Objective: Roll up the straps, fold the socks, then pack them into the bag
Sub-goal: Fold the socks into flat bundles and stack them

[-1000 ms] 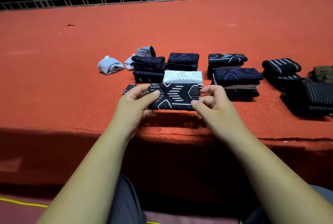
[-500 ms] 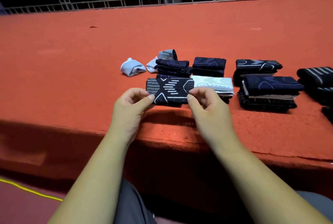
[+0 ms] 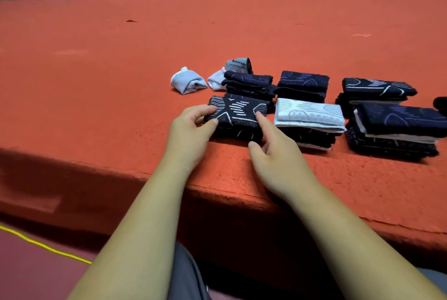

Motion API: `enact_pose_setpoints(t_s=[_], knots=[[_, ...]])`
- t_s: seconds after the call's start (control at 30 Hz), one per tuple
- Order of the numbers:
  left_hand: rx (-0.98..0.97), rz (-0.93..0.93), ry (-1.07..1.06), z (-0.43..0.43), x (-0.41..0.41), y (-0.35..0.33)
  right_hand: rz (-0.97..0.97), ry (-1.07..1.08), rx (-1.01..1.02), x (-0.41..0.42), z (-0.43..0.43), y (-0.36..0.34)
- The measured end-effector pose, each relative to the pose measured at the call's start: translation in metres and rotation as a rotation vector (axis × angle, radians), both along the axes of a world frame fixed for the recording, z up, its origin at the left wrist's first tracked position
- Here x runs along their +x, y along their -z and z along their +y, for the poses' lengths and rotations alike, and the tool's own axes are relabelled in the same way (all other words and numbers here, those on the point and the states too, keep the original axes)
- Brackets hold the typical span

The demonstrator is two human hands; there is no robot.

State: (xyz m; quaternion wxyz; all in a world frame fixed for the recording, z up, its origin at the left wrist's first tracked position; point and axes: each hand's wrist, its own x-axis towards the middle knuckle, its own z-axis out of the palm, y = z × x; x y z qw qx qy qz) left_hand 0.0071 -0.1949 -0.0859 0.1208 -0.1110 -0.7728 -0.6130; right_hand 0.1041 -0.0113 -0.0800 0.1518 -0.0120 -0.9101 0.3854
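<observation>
Several folded socks sit in a loose row near the front edge of the red carpeted platform (image 3: 121,87). At the left end lies a pale blue bundle (image 3: 187,81), apart from the rest. Just right of it, a grey rolled strap (image 3: 238,65) stands behind a dark stack (image 3: 249,82).

The left hand (image 3: 191,130) pinches the left end of the black patterned sock (image 3: 238,116), thumb on the near side, fingers on top. This sock rests on the platform close to the front edge, just beside the white-topped stack (image 3: 309,113) (a narrow gap shows between them). The right hand (image 3: 273,152) grasps nothing: its forefinger lies straight against the sock's right end, thumb extended by the near right corner. More dark piles (image 3: 401,125) stand further right.

Assessment: the step in hand appears to be squaring a finished fold. The left pinch should hold until the layers line up. The forefinger should press the right end flat so the fold does not spring open, and both hands should then lift off without dragging the fabric. No bag is in view.
</observation>
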Motion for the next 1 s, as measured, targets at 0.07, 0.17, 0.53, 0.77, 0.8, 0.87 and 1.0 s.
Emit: enact_pose_setpoints(t_s=[0.07,0.17,0.53,0.77,0.8,0.87,1.0], knots=[[-0.061,-0.009,-0.007,0.001,-0.002,0.003,-0.033,0.003,0.056,-0.003,-0.001,0.002],[-0.145,-0.052,-0.014,0.002,-0.005,0.005,-0.054,0.016,0.121,-0.005,-0.001,0.003],[-0.202,-0.055,0.070,-0.002,-0.008,0.009,-0.055,0.067,0.194,0.000,-0.007,0.004],[-0.008,-0.115,0.042,-0.001,-0.012,0.012,0.002,0.012,0.288,0.002,-0.009,0.005],[-0.018,-0.111,0.042,-0.002,-0.013,0.012,0.013,0.010,0.301,0.002,-0.009,0.006],[-0.047,-0.122,0.059,-0.003,-0.012,0.011,0.027,0.020,0.327,0.000,-0.009,0.008],[-0.025,-0.181,0.033,-0.004,-0.010,0.004,-0.002,0.024,0.356,-0.001,-0.009,0.008]])
